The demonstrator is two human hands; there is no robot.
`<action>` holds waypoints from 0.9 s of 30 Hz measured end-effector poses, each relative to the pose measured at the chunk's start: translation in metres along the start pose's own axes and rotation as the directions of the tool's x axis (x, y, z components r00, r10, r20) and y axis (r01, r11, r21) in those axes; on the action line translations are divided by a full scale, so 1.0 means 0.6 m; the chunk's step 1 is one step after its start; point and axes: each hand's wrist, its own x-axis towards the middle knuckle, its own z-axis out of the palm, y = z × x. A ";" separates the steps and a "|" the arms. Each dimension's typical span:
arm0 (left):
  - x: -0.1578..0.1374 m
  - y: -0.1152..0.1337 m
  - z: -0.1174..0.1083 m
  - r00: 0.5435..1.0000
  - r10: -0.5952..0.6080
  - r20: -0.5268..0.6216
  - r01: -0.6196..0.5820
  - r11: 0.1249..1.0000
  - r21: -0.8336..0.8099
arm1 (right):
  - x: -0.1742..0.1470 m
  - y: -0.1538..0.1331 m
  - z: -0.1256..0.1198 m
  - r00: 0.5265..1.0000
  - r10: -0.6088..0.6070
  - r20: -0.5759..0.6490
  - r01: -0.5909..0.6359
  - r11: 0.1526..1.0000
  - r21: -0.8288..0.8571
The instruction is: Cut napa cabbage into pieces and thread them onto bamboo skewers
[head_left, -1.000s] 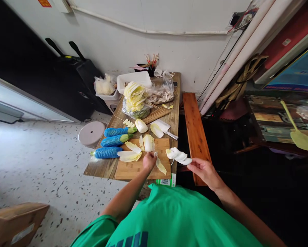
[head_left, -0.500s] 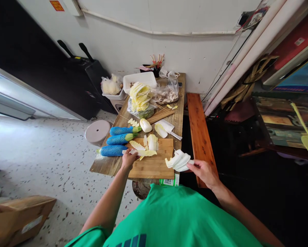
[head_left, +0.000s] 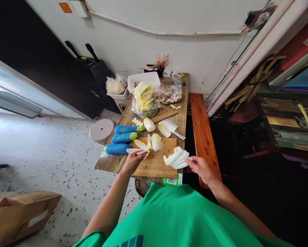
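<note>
My left hand is closed on a cabbage leaf, its white stalk pointing left over the board. Farther right, my right hand pinches a bunch of folded white cabbage leaves above the right edge of the wooden cutting board. Whether a skewer runs through that bunch I cannot tell. On the board's far side lie loose leaves and a small piece of cabbage. Just beyond it sit a cabbage heart and a cleaver with a leaf against its blade.
Several blue-netted zucchini lie left of the board. Behind are bamboo skewers, a pile of skewered cabbage, a bag of mushrooms and a white tub. A stool stands left, a wooden bench right.
My left hand has turned its leaf, which now shows more edge-on. The folded leaves in my right hand have tilted and shifted slightly. The whole view has moved a little.
</note>
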 end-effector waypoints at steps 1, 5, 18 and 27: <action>-0.013 0.009 0.003 0.999 -0.007 0.052 0.006 1.000 0.025 | 0.001 -0.009 0.003 1.000 -0.019 -0.009 0.019 0.999 -0.029; -0.064 0.053 0.017 0.951 0.029 0.309 -0.096 0.974 0.206 | 0.005 -0.048 0.007 0.994 -0.110 0.023 0.113 0.977 -0.184; -0.110 0.092 0.041 0.891 0.256 0.375 -0.398 0.837 0.374 | 0.017 -0.092 0.047 0.946 -0.108 0.304 0.200 0.936 -0.289; -0.080 0.106 -0.001 0.970 0.103 0.222 -0.116 0.992 0.049 | 0.017 -0.118 0.075 0.888 0.116 0.445 -0.164 0.984 0.071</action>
